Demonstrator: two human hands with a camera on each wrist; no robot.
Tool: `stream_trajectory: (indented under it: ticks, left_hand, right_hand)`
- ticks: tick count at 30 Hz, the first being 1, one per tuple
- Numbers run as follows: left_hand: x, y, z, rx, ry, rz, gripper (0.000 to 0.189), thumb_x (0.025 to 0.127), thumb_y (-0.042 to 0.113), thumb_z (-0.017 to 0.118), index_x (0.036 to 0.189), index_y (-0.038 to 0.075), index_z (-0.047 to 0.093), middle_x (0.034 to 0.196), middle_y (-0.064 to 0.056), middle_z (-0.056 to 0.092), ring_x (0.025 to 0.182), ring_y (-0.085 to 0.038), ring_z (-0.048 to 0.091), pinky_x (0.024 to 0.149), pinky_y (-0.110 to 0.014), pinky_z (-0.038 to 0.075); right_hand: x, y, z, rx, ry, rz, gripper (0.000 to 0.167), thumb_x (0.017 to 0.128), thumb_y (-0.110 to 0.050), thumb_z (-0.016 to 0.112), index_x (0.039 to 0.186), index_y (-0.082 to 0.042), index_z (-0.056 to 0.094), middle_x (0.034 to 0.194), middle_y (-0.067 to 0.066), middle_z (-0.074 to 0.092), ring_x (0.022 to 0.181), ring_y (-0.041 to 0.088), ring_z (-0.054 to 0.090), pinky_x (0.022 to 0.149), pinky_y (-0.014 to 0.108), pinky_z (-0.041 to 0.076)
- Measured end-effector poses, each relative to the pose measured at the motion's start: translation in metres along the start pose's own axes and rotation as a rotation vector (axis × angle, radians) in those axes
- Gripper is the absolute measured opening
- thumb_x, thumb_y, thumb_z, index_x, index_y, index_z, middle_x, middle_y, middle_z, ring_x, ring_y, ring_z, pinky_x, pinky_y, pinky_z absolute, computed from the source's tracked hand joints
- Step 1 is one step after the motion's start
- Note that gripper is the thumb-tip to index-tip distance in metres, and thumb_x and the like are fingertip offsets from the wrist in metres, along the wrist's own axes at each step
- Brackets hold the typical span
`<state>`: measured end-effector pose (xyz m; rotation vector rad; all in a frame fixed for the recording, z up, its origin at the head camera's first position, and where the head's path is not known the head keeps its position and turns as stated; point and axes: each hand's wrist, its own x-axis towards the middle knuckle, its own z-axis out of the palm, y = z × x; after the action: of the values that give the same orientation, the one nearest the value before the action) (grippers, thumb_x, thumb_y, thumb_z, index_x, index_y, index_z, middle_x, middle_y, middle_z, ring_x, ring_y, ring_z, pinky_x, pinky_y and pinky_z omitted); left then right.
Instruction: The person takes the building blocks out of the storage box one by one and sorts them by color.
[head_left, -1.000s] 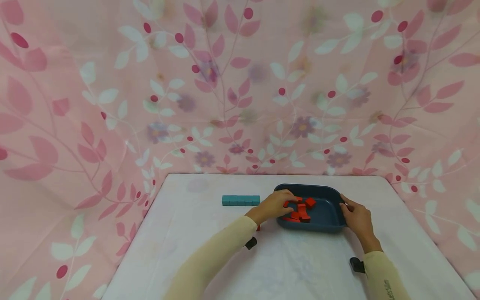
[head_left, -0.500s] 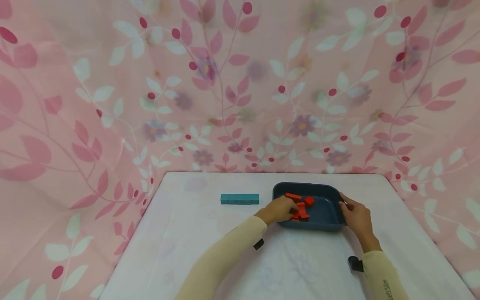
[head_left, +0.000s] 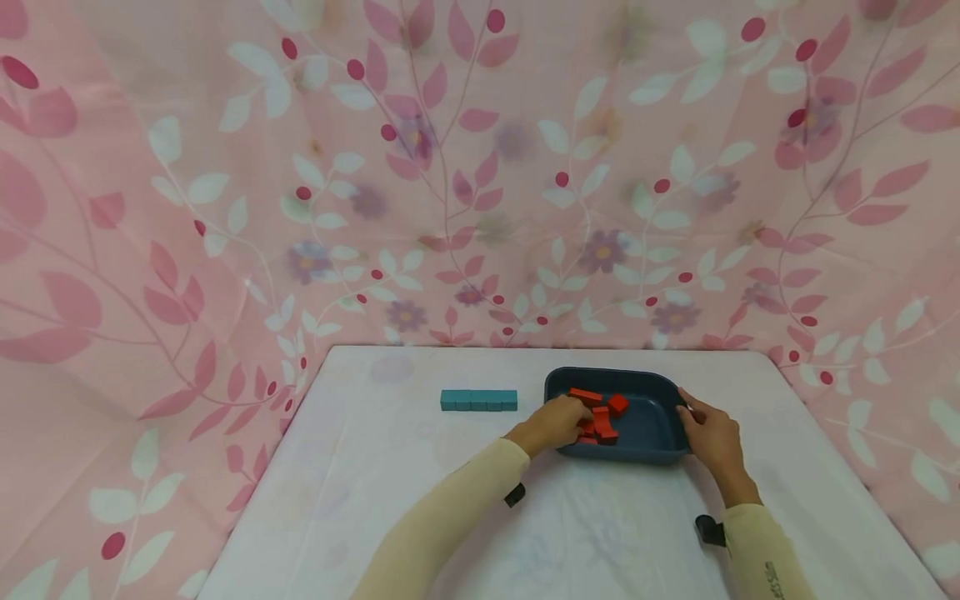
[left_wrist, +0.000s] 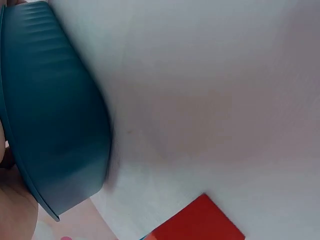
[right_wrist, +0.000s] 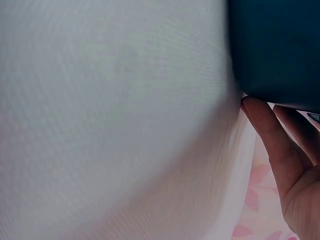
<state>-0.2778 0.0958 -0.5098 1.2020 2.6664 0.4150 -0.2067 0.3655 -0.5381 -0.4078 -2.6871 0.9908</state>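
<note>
A dark blue tray (head_left: 652, 429) sits toward the back right of the table, several loose red blocks (head_left: 602, 421) in its left half. My left hand (head_left: 557, 422) reaches over the tray's left wall, its curled fingers pinching a red block at the near left; the tray's wall hides much of this hand in the left wrist view. With thumb and fingers, my right hand (head_left: 714, 437) grips the tray's right end. Another red block (left_wrist: 197, 222) lies on the table outside the tray, hidden in the head view by my left arm.
A straight row of teal blocks (head_left: 478, 401) lies left of the tray on the white-covered table (head_left: 390, 467). Pink floral cloth (head_left: 480, 208) hangs behind the table's back edge and along both sides.
My left hand has lowered from above the blocks into the tray's near left, and its fingers have closed. The right hand keeps its hold on the tray, which stays in place.
</note>
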Motion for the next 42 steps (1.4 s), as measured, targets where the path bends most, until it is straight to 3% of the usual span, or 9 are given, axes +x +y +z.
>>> stream_trajectory:
  ticks: [6,11,15,20,30,42]
  left_hand:
    - [-0.008,0.000,0.004,0.055,0.074,0.070,0.035,0.094,0.013,0.066,0.129,0.012,0.065,0.117,0.003,0.063,0.102,-0.006,0.054,0.092,-0.014,0.043]
    - [-0.017,0.003,-0.002,0.089,0.108,0.087,0.035,0.095,0.015,0.065,0.130,0.011,0.065,0.113,0.001,0.062,0.100,-0.008,0.054,0.089,-0.012,0.044]
    - [-0.026,0.001,-0.011,0.038,0.131,0.073,0.035,0.094,0.014,0.066,0.129,0.010,0.065,0.114,-0.001,0.062,0.101,-0.008,0.055,0.089,-0.012,0.045]
    - [-0.038,-0.012,-0.021,-0.021,0.184,0.055,0.037,0.096,0.014,0.063,0.133,0.008,0.061,0.121,-0.002,0.060,0.109,-0.010,0.056,0.095,-0.016,0.044]
    - [-0.074,-0.037,-0.041,-0.152,0.244,0.006,0.037,0.095,0.009,0.064,0.132,0.006,0.061,0.118,-0.004,0.061,0.104,-0.012,0.058,0.092,-0.017,0.047]
    - [-0.127,-0.064,-0.046,-0.092,0.280,-0.058,0.034,0.092,0.004,0.065,0.126,0.003,0.065,0.113,-0.007,0.064,0.102,-0.017,0.060,0.089,-0.023,0.050]
  right_hand:
    - [-0.001,-0.001,0.001,-0.005,0.011,-0.006,0.044,0.101,-0.030,0.052,0.143,-0.016,0.049,0.119,0.031,0.060,0.109,0.046,0.056,0.086,0.059,0.047]
    - [-0.001,0.000,0.000,-0.006,0.008,-0.012,0.044,0.101,-0.030,0.051,0.143,-0.016,0.049,0.119,0.031,0.060,0.109,0.046,0.056,0.087,0.060,0.046]
    - [-0.001,0.003,-0.001,-0.015,0.014,-0.022,0.044,0.102,-0.031,0.051,0.143,-0.016,0.049,0.118,0.031,0.061,0.108,0.046,0.056,0.086,0.060,0.046]
    - [0.001,0.005,-0.001,-0.015,0.028,-0.041,0.043,0.101,-0.030,0.052,0.142,-0.015,0.051,0.115,0.030,0.063,0.107,0.048,0.056,0.085,0.060,0.046]
    - [0.000,0.004,0.001,-0.016,0.014,-0.030,0.044,0.102,-0.030,0.051,0.143,-0.014,0.049,0.118,0.032,0.061,0.108,0.047,0.056,0.084,0.059,0.048]
    - [0.003,0.001,0.001,-0.021,0.017,-0.026,0.044,0.101,-0.030,0.052,0.142,-0.015,0.050,0.114,0.030,0.063,0.103,0.045,0.059,0.082,0.057,0.049]
